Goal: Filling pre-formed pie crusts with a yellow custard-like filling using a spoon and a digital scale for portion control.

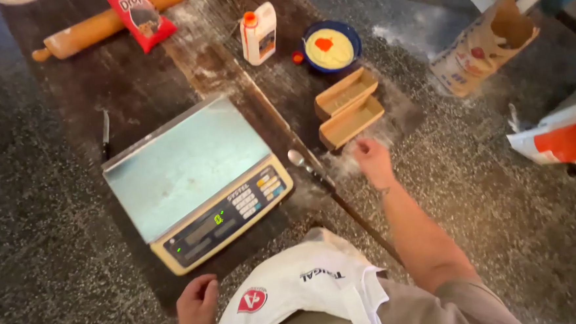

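Note:
My right hand (372, 160) reaches out over the floury counter, fingers loosely curled, just below two brown rectangular baking tins (349, 107); I see nothing in it. A metal spoon (299, 160) lies to its left. My left hand (196, 307) rests at the near edge of the dark board, below the digital scale (193, 179) with its steel platform, and holds nothing. A white apron (301, 289) covers my front.
A blue bowl (330, 47) of yellow batter with a red blob sits beside a small white bottle (258, 33). At the back lie a rolling pin (100, 26) and a red packet (139, 17). Flour bags (482, 46) (563, 140) stand right. A knife (105, 133) lies left of the scale.

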